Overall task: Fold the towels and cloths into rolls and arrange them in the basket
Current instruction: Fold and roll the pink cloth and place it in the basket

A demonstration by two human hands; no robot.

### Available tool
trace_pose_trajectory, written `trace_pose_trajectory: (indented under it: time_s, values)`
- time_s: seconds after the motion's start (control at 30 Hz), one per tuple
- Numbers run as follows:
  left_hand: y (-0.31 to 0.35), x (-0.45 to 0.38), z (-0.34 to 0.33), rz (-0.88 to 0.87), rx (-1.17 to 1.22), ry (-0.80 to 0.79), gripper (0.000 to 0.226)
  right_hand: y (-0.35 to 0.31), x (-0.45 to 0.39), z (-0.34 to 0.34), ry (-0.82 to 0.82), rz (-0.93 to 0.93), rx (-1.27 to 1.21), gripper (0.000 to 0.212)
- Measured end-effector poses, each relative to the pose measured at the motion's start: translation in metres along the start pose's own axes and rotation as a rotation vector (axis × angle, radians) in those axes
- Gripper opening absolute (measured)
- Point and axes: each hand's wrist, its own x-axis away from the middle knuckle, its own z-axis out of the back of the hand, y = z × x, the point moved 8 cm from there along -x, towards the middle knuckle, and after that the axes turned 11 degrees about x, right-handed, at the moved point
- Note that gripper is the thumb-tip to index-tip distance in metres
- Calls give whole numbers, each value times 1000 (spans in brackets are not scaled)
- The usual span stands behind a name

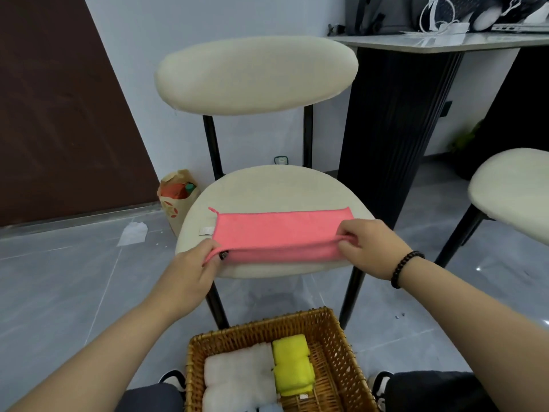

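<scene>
My left hand (194, 270) pinches the near left corner of the pink cloth (279, 230), thumb and fingers closed on the folded edge. My right hand (367, 248) grips the near right corner the same way, fingers curled under the raised fold. A dark bead bracelet (405, 267) sits on that wrist.

The cloth lies as a long strip across the chair seat (267, 185), its near edge lifted between my hands, its far edge flat toward 12 o'clock. A white tag (206, 230) shows at the strip's 9 o'clock end. Bare cushion stays open beyond the far edge; the near fold runs close to the seat's front rim.

Both forearms reach in from 7 and 5 o'clock, wrists level, palms down.

At 6 o'clock, on the floor between my knees, the wicker basket (332, 337) holds white rolls (237, 371) at left and yellow rolls (292, 364) touching them at right. The basket's right side is bare.
</scene>
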Motion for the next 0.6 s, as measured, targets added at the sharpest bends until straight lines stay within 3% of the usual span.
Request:
trace_pose_trajectory:
  time_s: [0.13,0.23,0.33,0.47,0.6]
  values:
    - [-1,-15,17,47,171,179,12,34,-9,13,215,-262,-430,16]
    - [-2,-32,15,82,261,211,13,55,-20,2,253,-432,-599,18]
    - [-11,-52,11,160,263,255,18,68,-32,-16,249,-525,-639,13]
    - [-36,-76,2,269,136,228,31,76,-48,-32,261,-590,-612,27]
    - [-47,-89,-2,308,-14,172,33,78,-64,-37,256,-595,-499,14]
